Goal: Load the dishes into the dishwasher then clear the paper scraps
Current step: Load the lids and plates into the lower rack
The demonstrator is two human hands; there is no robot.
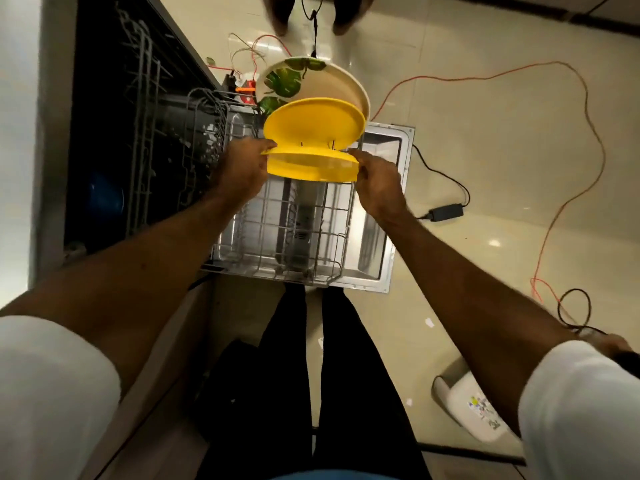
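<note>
1. Left grip (pixel 242 168) pinches the yellow plate (pixel 311 165) at 9 o'clock, right grip (pixel 377 181) at 3
2. It is over the rack (pixel 294 233) (seated or not, unclear)
3. Second plate (pixel 315 123) and leaf plate (pixel 311 83) stand just beyond, at 12 o'clock

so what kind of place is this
Most likely a home kitchen: an open dishwasher, its lower rack pulled out with a leaf-patterned plate standing in it, the left hand and right hand holding a yellow plate over it, and a glossy tiled floor.
</note>
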